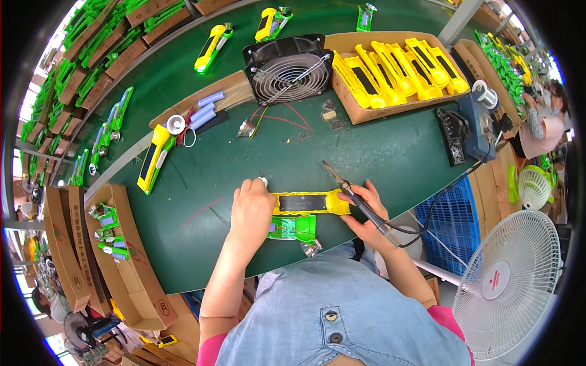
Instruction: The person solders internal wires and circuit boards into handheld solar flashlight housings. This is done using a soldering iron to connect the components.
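Note:
A yellow plastic lamp shell (334, 202) with a dark panel lies across the near part of the green bench. Its left end is covered by my left hand (251, 206), whose fingers are curled over it; a small white bit (263, 181) shows at the fingertips. Against the shell's near edge sits a green lamp half (295, 228) with wires and a silver reflector (311, 248). My right hand (369, 213) is closed round a soldering iron (345, 186), its tip pointing up and left above the bench. Fingers of that hand are also by the shell's right end.
Behind stand a black fan (289, 70) and a carton (373, 113) of yellow shells. A solder spool (484, 94) and a blue soldering station (477, 125) are at right. Left are a yellow-green lamp (154, 160), blue cells (202, 114) and another carton (135, 283). A white fan (508, 283) stands near right.

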Tool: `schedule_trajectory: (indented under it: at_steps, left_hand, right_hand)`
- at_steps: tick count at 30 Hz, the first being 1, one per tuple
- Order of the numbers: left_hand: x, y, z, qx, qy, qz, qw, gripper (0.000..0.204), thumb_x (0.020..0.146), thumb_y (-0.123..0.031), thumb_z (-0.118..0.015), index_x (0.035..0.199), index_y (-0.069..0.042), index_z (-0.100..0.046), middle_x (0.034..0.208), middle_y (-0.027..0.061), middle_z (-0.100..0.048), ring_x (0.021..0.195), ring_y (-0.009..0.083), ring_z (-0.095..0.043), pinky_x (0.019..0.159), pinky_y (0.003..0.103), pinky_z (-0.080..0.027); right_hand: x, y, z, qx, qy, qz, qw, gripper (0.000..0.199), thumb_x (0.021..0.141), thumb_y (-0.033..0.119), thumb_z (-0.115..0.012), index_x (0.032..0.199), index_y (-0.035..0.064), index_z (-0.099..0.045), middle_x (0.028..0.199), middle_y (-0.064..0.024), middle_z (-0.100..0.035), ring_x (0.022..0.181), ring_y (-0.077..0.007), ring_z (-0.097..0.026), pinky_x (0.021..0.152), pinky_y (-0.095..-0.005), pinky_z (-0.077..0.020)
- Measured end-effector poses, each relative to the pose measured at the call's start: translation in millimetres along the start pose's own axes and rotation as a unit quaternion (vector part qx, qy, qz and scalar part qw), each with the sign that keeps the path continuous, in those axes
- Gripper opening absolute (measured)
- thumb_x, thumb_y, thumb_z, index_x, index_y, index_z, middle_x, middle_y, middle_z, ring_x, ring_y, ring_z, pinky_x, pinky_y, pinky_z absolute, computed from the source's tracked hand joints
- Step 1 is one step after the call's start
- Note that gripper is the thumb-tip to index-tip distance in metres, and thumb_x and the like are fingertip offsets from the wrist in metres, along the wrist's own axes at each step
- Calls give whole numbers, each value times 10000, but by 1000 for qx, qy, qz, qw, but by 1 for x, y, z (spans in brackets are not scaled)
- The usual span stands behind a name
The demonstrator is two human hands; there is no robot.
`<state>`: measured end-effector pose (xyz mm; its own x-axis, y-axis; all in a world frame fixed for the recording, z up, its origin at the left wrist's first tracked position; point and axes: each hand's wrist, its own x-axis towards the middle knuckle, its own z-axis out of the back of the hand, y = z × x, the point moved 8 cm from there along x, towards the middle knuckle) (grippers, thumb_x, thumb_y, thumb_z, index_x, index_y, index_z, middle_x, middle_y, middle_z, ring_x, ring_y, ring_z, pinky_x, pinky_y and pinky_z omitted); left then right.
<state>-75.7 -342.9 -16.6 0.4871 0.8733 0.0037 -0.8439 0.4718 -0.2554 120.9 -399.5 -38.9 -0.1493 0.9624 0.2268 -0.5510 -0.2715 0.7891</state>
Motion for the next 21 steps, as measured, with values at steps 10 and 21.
schedule_trajectory:
  at_steps: [10,21]
  left_hand:
    - [-23,-45,2,-119,-110,-85,983,150,671,-50,-602,811,-75,-650,844,55,-571,796,233,-539,685,335,-399]
    - [-1,-36,-21,-73,-115,20,991,61,677,-27,-582,712,-48,-627,704,91,-560,640,272,-558,613,371,-445]
  right_hand:
    - [4,5,-1,-28,-1,26,999,538,668,66,-708,1159,66,-486,1093,-61,-572,1017,-217,-549,1032,-487,-268]
    - [24,20,-6,77,-25,130,988,435,681,61,-713,1063,36,-506,984,-100,-625,941,-260,-602,952,-455,-386]
